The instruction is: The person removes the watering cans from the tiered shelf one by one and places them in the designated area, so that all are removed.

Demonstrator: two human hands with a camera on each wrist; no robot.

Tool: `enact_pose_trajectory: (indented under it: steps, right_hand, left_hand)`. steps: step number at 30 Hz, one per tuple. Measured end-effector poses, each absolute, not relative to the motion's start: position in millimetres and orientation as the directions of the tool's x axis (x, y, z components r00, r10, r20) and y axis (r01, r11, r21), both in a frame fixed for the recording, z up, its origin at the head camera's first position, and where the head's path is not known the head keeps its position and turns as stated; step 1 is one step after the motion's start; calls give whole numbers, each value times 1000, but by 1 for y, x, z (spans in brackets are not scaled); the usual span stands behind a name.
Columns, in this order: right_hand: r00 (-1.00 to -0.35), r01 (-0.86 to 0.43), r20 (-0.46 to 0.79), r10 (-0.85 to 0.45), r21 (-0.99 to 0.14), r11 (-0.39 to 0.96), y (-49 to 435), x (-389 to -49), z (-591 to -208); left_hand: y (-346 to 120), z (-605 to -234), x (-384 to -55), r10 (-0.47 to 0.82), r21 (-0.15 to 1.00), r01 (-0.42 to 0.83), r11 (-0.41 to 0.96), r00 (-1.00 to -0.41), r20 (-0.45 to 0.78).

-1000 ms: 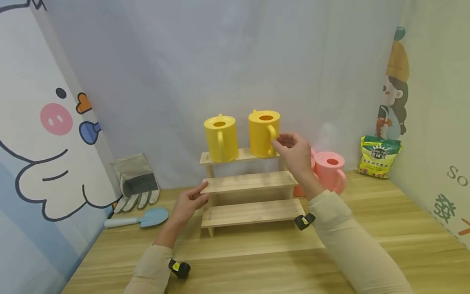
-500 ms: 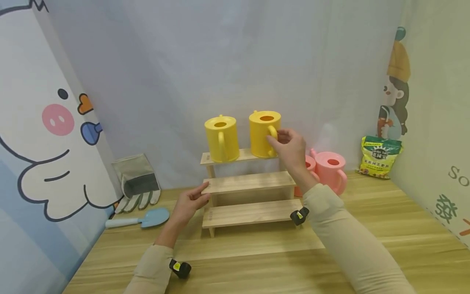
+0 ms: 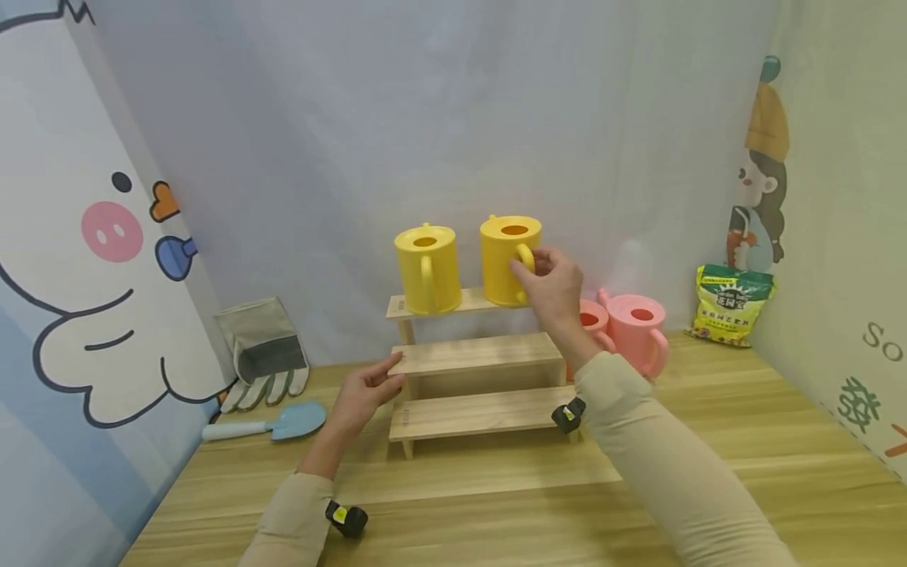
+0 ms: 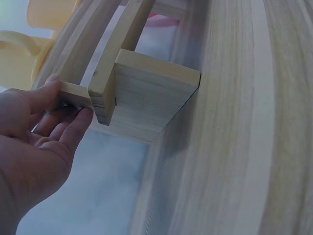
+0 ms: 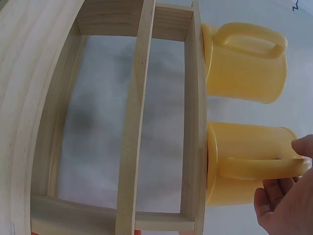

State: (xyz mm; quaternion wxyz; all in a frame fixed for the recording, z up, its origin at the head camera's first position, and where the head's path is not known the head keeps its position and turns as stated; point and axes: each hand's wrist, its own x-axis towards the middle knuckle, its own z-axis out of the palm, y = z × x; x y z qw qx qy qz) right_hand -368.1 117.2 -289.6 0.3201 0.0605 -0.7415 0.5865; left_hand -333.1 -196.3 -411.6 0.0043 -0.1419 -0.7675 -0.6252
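Observation:
Two yellow watering cans stand upright on the top shelf of a three-step wooden stand [image 3: 482, 353]. The right-hand can [image 3: 498, 264] has its handle toward the front right. There my right hand [image 3: 554, 290] holds the handle, with thumb and fingers on either side of it in the right wrist view. The left-hand can [image 3: 445, 272] stands a short gap away, its handle facing the front. My left hand [image 3: 360, 395] pinches the left end of the middle shelf, thumb on top and fingers [image 4: 73, 128] underneath in the left wrist view.
Behind my right forearm, a red can [image 3: 591, 313] and a pink watering can [image 3: 631, 339] stand on the table. A green-yellow bag [image 3: 732, 305] leans at the back right. To the left lie a pale-blue trowel [image 3: 298, 420] and work gloves [image 3: 264, 346].
My right hand has moved left, further in around the right-hand can's handle, uncovering more of the red can. My left hand and both yellow cans have stayed almost in place.

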Motion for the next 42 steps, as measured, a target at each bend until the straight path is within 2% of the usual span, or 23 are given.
enact_pose_trajectory:
  steps: [27,35,42]
  right_hand:
    - [-751,-422,468,466,-883,207,103,-365,-282]
    - [-782,-391,405,475,-911,133,105,-365,-279]
    - [-799,-361,374,471,-924,122,107,-367,-277]
  left_hand:
    - [-195,-411,-332,225,959,224,172,-957,183]
    - [-195,-411,-333,218,960,221,173,-959,181]
    - [-195,-410,-332,218,961,215,173,-960,175]
